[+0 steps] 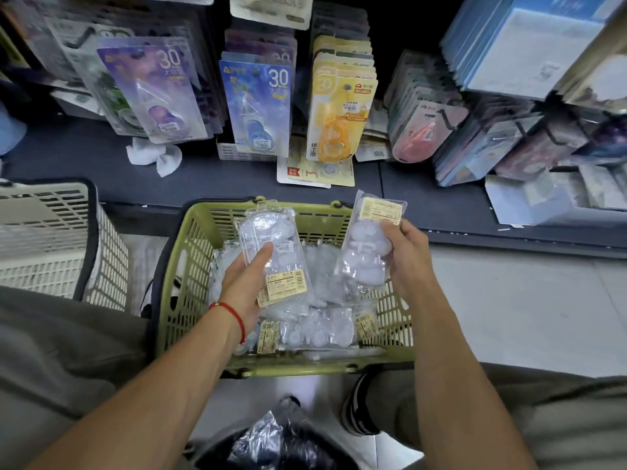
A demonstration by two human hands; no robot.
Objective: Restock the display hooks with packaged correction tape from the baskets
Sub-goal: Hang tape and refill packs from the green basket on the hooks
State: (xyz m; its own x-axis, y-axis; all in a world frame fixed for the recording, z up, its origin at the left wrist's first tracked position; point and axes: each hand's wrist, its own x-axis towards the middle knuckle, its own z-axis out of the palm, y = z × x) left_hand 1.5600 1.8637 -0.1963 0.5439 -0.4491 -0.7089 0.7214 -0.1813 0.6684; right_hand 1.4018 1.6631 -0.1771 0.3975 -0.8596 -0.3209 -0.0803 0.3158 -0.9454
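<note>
A green basket (190, 252) on the floor in front of me holds several clear packs of correction tape (319, 330). My left hand (246, 283) grips one clear pack (271, 239) above the basket, thumb across its front. My right hand (405, 252) holds a second clear pack (369, 242) upright over the basket's right side, its yellow label at the top. Above the dark shelf, display hooks carry purple (159, 89), blue (258, 103), yellow (339, 106) and pink (424, 130) carded correction tapes.
A white basket (51, 239) stands at the left. A crumpled white cloth (156, 157) and a loose yellow card pack (315, 171) lie on the dark shelf (84, 178). A dark plastic bag (281, 442) lies between my knees. Stacked blue packs (529, 49) hang at top right.
</note>
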